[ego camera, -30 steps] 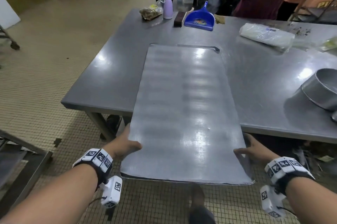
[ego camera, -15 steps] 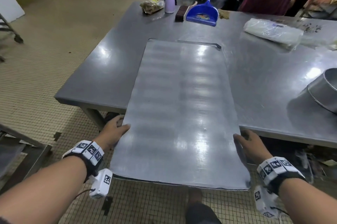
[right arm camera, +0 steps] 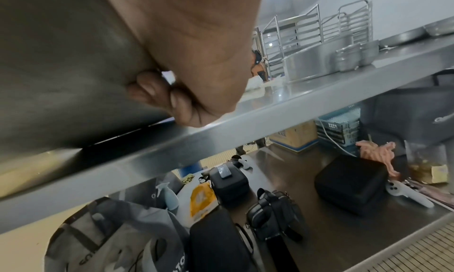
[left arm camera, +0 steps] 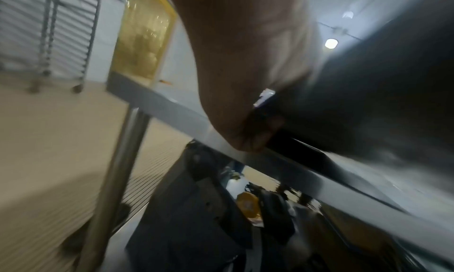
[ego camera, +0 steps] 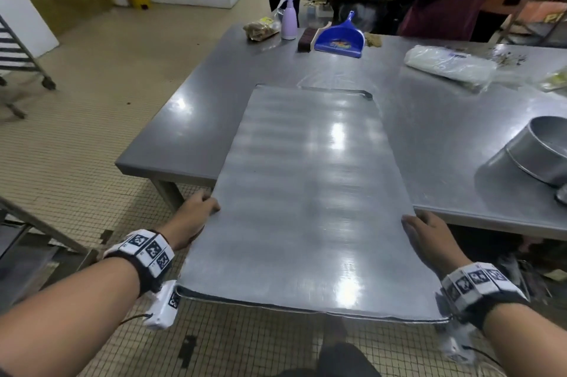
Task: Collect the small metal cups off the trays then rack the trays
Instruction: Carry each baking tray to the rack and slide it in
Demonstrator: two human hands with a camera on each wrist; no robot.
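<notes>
A large flat metal tray (ego camera: 306,192) lies lengthwise, its far end on the steel table (ego camera: 196,118) and its near end jutting out over the floor. My left hand (ego camera: 191,218) grips its left edge, thumb on top, fingers curled under (left arm camera: 250,138). On the other side my right hand (ego camera: 429,238) grips the right edge, and its fingers (right arm camera: 157,95) curl beneath the tray's underside (right arm camera: 61,62). Nothing lies on the tray. Small metal cups (right arm camera: 349,59) stand stacked beside a big round pan (right arm camera: 309,64) on the table to the right.
Far across the table lie a blue dustpan (ego camera: 340,39), a purple spray bottle (ego camera: 289,16), a brown block and plastic bags (ego camera: 448,63). People stand beyond it. A wheeled tray rack (ego camera: 21,48) stands at the left. Bags and cases fill the lower shelf (right arm camera: 343,188).
The tray has slid toward me and overhangs the table edge further. Both hands keep their hold on its side edges, and my view has shifted back.
</notes>
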